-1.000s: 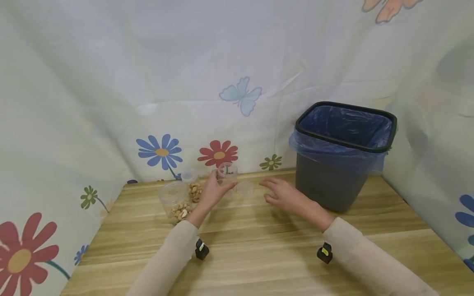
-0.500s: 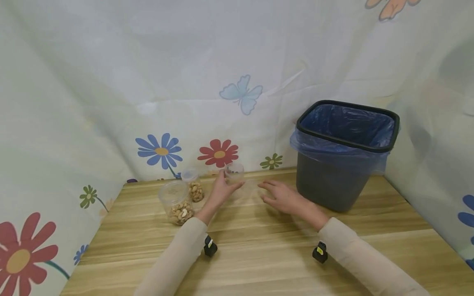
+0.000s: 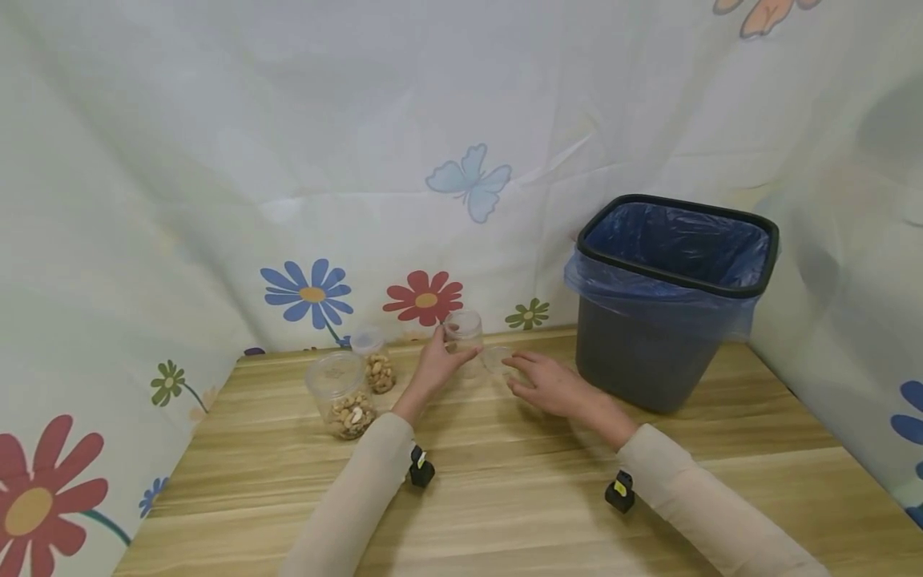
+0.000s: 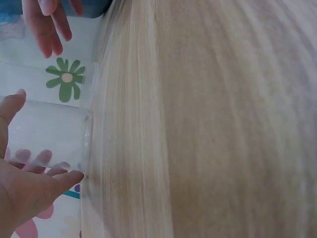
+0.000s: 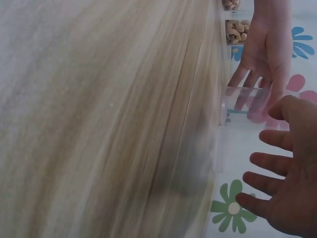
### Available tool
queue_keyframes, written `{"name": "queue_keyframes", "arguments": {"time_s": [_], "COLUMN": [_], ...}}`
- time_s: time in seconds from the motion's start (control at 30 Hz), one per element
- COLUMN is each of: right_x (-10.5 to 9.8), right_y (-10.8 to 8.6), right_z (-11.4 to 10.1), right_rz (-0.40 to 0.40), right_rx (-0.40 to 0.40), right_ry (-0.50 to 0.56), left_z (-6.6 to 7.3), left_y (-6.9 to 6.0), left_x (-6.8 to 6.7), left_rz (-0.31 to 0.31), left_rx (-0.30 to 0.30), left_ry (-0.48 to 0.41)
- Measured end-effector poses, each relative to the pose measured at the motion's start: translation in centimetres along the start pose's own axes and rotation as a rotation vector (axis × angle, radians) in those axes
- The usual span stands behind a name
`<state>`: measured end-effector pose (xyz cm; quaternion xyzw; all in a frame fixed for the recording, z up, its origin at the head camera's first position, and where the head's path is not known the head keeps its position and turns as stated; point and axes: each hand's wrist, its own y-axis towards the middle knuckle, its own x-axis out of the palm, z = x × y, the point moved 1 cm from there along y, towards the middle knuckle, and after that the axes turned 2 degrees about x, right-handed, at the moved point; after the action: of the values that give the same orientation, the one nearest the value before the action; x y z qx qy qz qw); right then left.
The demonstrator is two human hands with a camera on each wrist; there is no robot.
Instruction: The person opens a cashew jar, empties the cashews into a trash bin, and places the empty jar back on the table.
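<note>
My left hand (image 3: 440, 362) grips a clear plastic jar (image 3: 464, 324) upright near the table's back edge. In the left wrist view, its fingers wrap round the see-through jar wall (image 4: 49, 126), and nothing shows inside. Just right of that jar is a second clear container (image 3: 497, 358), faint and low; its exact shape is hard to tell. My right hand (image 3: 551, 385) hovers beside it with its fingers spread and relaxed, holding nothing. In the right wrist view, the left hand (image 5: 267, 49) shows behind the clear plastic.
To the left stand a large clear jar (image 3: 337, 385) partly filled with cashews and a smaller lidded jar (image 3: 375, 365) of nuts. A dark bin (image 3: 642, 344) with a blue liner stands on the right. A flowered curtain (image 3: 360, 200) backs the wooden table (image 3: 505, 497).
My left hand has moved right with the jar in it. The second clear container also sits farther right than before. The right hand has shifted slightly left.
</note>
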<state>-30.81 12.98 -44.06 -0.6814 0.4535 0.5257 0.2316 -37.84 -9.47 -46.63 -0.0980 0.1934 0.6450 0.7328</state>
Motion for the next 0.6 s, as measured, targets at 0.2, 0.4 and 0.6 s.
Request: {"name": "queue_keyframes", "arguments": {"time_s": [0.2,0.4,0.6], "right_x": [-0.27,-0.49,-0.64], "right_y": [-0.01,-0.01,-0.05], "right_z": [-0.22,-0.66,-0.97], "right_rz": [0.003,-0.001,-0.005], "right_rx": [-0.001,0.003,0.003], "right_ry": [-0.007,0.013,0.019], "left_z": [0.53,0.69,0.62], "left_y": [0.17,0.37,0.2], "left_x": [0.02,0.14,0.3], "left_rz": [-0.007,0.016,0.024], "left_rx": [0.03,0.068,0.074], "left_ry": [0.055,0.062,0.026]}}
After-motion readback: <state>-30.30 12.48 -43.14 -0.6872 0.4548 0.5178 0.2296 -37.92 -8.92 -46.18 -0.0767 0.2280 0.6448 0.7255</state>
